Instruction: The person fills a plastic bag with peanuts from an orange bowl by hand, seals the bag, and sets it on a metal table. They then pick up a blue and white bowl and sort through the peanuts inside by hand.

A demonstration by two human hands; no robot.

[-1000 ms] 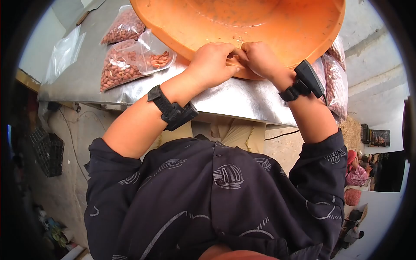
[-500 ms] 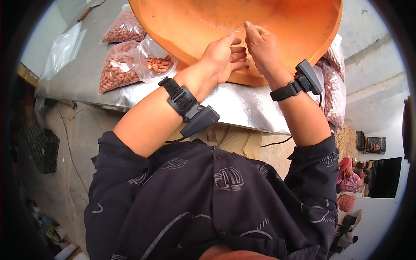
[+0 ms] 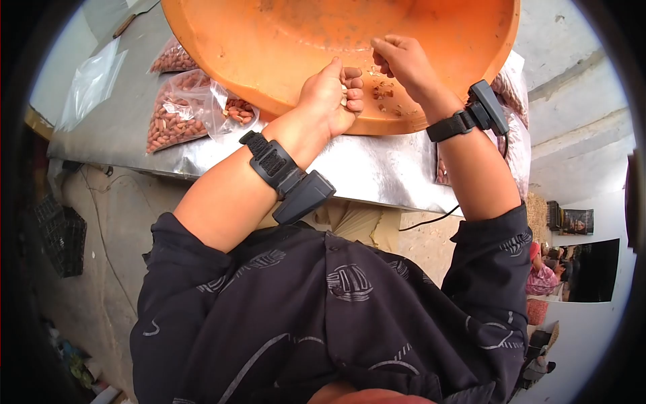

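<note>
Well — pale pieces (image 3: 344, 100) lie within curled left fingers (image 3: 354, 94).

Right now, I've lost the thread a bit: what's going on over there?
A person in a dark shirt is working bare-handed over an orange basin at a metal table. The left hand, near the basin's rim, is curled around a few pale bits. The right hand is over the basin, apart from the left, fingers curled; whether it holds anything is hidden. Reddish-brown scraps lie in the basin, and a clear bag of nuts sits left of it.
</note>
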